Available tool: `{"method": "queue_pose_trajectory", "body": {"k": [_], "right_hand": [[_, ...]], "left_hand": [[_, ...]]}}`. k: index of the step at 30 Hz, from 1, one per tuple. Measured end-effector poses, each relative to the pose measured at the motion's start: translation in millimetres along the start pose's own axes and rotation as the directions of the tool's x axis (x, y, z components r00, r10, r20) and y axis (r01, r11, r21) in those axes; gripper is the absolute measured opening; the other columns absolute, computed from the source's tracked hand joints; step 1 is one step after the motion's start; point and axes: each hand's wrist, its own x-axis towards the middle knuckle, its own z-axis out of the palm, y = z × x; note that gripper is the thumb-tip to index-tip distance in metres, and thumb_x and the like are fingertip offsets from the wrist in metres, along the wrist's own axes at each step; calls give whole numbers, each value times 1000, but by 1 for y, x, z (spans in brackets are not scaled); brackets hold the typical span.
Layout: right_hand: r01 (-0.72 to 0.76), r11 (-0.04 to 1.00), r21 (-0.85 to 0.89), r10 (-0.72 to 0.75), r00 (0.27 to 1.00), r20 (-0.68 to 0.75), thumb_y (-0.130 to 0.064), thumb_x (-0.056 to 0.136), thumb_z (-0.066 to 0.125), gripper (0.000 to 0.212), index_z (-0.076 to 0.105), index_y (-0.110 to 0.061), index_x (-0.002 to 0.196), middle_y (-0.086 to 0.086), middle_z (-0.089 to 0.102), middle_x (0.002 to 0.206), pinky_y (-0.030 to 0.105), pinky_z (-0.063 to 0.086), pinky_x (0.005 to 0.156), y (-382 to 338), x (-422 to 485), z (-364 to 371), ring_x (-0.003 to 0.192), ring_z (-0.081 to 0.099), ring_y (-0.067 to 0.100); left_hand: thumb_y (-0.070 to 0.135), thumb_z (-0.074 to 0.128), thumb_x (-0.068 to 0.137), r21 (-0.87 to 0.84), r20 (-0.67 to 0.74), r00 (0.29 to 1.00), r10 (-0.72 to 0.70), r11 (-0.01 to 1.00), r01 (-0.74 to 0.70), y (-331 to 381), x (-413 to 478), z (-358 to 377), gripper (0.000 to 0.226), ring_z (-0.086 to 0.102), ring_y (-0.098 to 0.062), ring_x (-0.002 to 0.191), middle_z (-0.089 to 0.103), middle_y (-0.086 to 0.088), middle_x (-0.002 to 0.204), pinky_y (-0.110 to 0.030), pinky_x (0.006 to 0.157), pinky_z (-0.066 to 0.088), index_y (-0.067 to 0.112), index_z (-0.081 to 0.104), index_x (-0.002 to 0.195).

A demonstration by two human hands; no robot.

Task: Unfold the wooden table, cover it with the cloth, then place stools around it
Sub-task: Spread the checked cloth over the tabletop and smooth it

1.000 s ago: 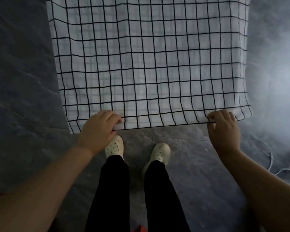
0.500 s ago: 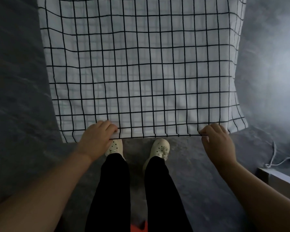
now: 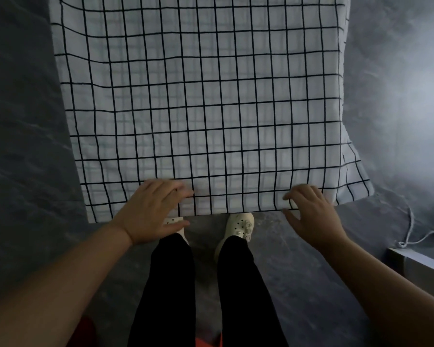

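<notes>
A white cloth with a black grid lies spread flat over the table, which it hides completely. Its near edge hangs just in front of my legs, and its near right corner droops lower. My left hand rests on the near edge left of centre, fingers spread and thumb apart below the hem. My right hand lies on the same edge further right, also with fingers spread. Neither hand pinches the fabric. No stool is in view.
Dark grey stone floor surrounds the covered table. My feet in white clogs stand right at the near edge. A white cable and a pale box edge lie at the lower right. Something orange shows at the bottom.
Both hands were pinching the cloth's near hem; now their fingers have let go and spread out over the edge. The cloth has settled lower and nearer to my legs.
</notes>
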Motion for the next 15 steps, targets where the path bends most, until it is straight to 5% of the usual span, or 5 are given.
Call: {"method": "queue_pose_trajectory", "body": {"k": [4, 6, 10, 15], "right_hand": [[89, 996, 29, -84, 986, -142, -40, 89, 48, 44, 52, -15, 126, 7, 48, 132, 42, 41, 99, -17, 39, -17, 124, 40, 23], [72, 997, 8, -70, 987, -147, -43, 91, 49, 57, 38, -18, 141, 11, 29, 150, 44, 24, 111, -25, 67, -25, 140, 22, 28], [-55, 994, -92, 52, 998, -38, -59, 91, 38, 77, 1, -28, 152, 8, -15, 158, 50, -4, 116, -34, 116, -34, 144, -19, 28], [-120, 976, -180, 128, 991, 34, -71, 85, 26, 85, -13, -31, 149, 10, -25, 156, 58, -4, 113, -25, 131, -30, 141, -25, 34]], "left_hand": [[63, 32, 87, 23, -56, 986, -156, 987, 158, -16, 49, -20, 74, 24, -29, 137, 29, -10, 150, -51, 112, 18, 19, 26, 146], [66, 24, 87, 60, -47, 956, -291, 954, 293, -24, 75, -27, 79, 3, -29, 144, 8, -8, 158, -55, 114, 5, 21, 12, 150], [79, 20, 79, 118, 130, 860, -494, 869, 481, -36, 110, -28, 92, -31, -26, 138, -34, 0, 150, -57, 109, -11, 29, -18, 147], [82, 29, 76, 171, 208, 826, -525, 851, 497, -36, 117, -21, 103, -42, -28, 131, -46, -1, 144, -60, 107, -14, 29, -33, 139]]}}
